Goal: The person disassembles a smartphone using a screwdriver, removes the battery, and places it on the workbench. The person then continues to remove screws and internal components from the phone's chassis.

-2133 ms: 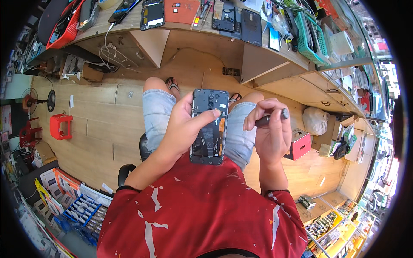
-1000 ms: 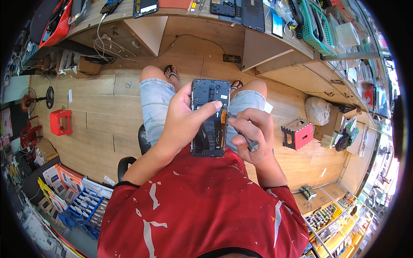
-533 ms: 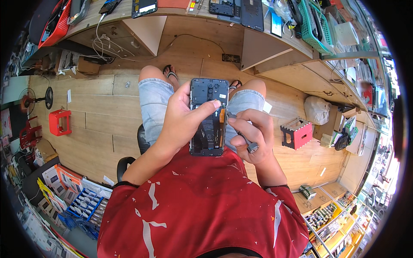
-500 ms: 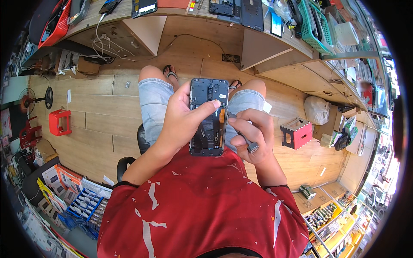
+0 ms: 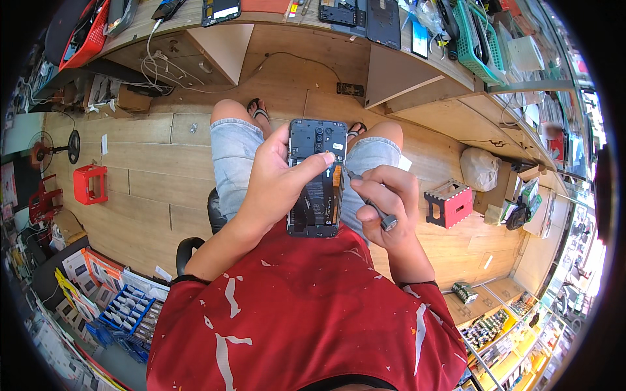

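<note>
Above my lap is a smartphone with its back cover off, its dark battery, ribbon cables and camera lenses showing. My left hand grips it along its left edge, the thumb lying across the middle near a small pale spot. Beside the right edge, my right hand is closed around a grey screwdriver. Its thin tip points up and left, close to the phone's side; whether it touches is too fine to tell. The handle's end sticks out toward me, below the fingers.
Ahead stands a workbench with phone parts, a dark back cover, a green basket and a red basket. A red stool is on the left, a red-and-black step stool on the right. Glass shelves stand behind right.
My right hand has shifted slightly right with the screwdriver, whose tip has drawn a little away from the phone's edge. The left hand and phone stay nearly still.
</note>
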### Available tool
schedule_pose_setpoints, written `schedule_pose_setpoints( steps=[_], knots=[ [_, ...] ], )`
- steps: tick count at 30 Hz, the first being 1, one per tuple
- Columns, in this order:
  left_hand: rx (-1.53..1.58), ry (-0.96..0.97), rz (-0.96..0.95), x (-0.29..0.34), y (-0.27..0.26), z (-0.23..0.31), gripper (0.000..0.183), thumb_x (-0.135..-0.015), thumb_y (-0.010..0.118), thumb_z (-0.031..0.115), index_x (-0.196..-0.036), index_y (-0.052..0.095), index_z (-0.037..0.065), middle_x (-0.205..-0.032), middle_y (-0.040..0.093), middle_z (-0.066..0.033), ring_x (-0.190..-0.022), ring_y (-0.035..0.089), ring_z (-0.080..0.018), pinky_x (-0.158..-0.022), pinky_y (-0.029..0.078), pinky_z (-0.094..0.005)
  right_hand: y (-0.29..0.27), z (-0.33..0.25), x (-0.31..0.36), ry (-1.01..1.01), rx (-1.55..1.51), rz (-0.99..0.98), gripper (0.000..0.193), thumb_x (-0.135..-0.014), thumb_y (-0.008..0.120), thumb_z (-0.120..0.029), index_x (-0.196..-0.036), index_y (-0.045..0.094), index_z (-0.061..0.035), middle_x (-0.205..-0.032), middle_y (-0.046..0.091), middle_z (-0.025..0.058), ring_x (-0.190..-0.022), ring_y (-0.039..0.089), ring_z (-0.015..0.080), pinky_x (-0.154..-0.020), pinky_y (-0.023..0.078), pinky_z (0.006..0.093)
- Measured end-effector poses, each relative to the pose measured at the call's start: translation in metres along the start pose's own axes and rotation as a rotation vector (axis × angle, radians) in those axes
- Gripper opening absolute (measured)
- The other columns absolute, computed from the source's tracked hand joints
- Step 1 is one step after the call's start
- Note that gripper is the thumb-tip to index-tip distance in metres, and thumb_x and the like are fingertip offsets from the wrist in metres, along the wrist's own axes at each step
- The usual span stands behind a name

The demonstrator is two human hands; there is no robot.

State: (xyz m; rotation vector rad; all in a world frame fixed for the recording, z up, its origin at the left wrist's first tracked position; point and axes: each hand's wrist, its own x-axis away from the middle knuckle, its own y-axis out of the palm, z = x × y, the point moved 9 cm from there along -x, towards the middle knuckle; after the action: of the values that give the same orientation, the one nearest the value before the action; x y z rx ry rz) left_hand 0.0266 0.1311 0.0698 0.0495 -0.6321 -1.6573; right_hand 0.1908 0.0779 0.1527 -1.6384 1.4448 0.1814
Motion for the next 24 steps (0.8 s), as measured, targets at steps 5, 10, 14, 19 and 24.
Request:
schedule_pose_setpoints(
  steps=[5, 10, 14, 19, 24],
  knots=[
    [0.006, 0.000, 0.000, 0.0002, 0.0015, 0.0014, 0.030, -0.096, 0.074, 0.001, -0.124, 0.066, -0.001, -0.113, 0.077, -0.0075, -0.099, 0.072, -0.0109, -0.089, 0.058, -0.0294, 0.0018, -0.0008, -0.0005, 0.003, 0.080, -0.021, 0.043, -0.110, 0.061, -0.044, -0.120, 0.071, -0.0030, -0.108, 0.062, 0.0136, -0.093, 0.065, 0.0235, -0.076, 0.054, 0.0330],
    [-0.009, -0.003, 0.001, 0.0006, 0.0008, 0.0006, 0.030, -0.096, 0.075, 0.001, -0.124, 0.066, -0.001, -0.112, 0.077, -0.0069, -0.100, 0.072, -0.0106, -0.090, 0.058, -0.0293, 0.0000, -0.0021, -0.0025, -0.020, 0.041, -0.009, 0.039, -0.098, 0.077, -0.032, -0.122, 0.071, -0.0020, -0.109, 0.065, 0.0137, -0.092, 0.066, 0.0253, -0.074, 0.055, 0.0344],
    [-0.019, 0.015, -0.007, 0.0001, 0.0017, 0.0015, 0.030, -0.096, 0.075, 0.001, -0.124, 0.066, -0.001, -0.112, 0.077, -0.0066, -0.099, 0.072, -0.0104, -0.089, 0.058, -0.0291, -0.0011, -0.0028, -0.0027, -0.034, 0.027, -0.001, 0.041, -0.093, 0.084, -0.027, -0.123, 0.071, -0.0014, -0.110, 0.066, 0.0140, -0.091, 0.067, 0.0259, -0.073, 0.055, 0.0347],
    [-0.019, 0.015, -0.005, 0.0006, 0.0020, 0.0015, 0.030, -0.096, 0.075, 0.001, -0.125, 0.066, -0.001, -0.113, 0.077, -0.0068, -0.099, 0.072, -0.0105, -0.089, 0.058, -0.0292, -0.0031, -0.0023, -0.0028, -0.031, 0.021, 0.014, 0.041, -0.094, 0.084, -0.027, -0.123, 0.071, -0.0013, -0.110, 0.066, 0.0142, -0.091, 0.067, 0.0253, -0.072, 0.055, 0.0341],
    [-0.010, 0.014, -0.012, 0.0002, 0.0029, -0.0005, 0.030, -0.096, 0.075, 0.002, -0.125, 0.066, -0.001, -0.113, 0.077, -0.0074, -0.100, 0.072, -0.0108, -0.090, 0.058, -0.0295, -0.0011, -0.0038, 0.0013, -0.031, 0.040, 0.002, 0.040, -0.105, 0.068, -0.039, -0.121, 0.071, -0.0031, -0.110, 0.064, 0.0140, -0.090, 0.066, 0.0235, -0.071, 0.055, 0.0330]
  ],
)
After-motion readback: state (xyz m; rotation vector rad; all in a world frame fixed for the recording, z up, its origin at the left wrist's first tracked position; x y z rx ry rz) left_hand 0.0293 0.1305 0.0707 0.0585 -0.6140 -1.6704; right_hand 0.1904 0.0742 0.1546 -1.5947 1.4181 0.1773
